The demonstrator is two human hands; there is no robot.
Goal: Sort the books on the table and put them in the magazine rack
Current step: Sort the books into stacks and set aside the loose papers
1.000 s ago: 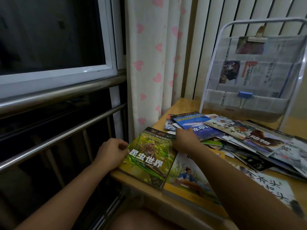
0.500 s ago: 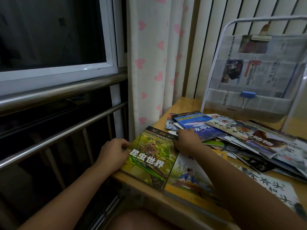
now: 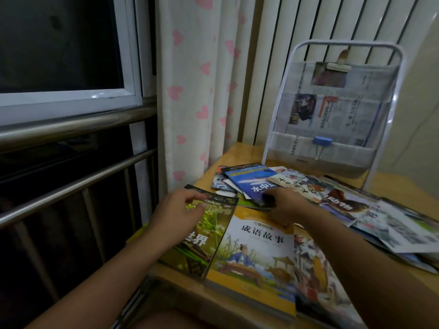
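Our left hand lay loosely curled on the green book, holding nothing. Our right hand pinched the blue book at its near corner.

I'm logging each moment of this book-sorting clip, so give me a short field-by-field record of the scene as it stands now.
setting: wooden table beside a curtained window
left hand: rests on the green insect book, fingers relaxed
right hand: at the near edge of the blue book; grip unclear
nearest book: yellow storybook, flat beside the green one
loose pile: overlapping books spread to the right
magazine rack: upright at the back, holding newspaper, with a blue binder clip
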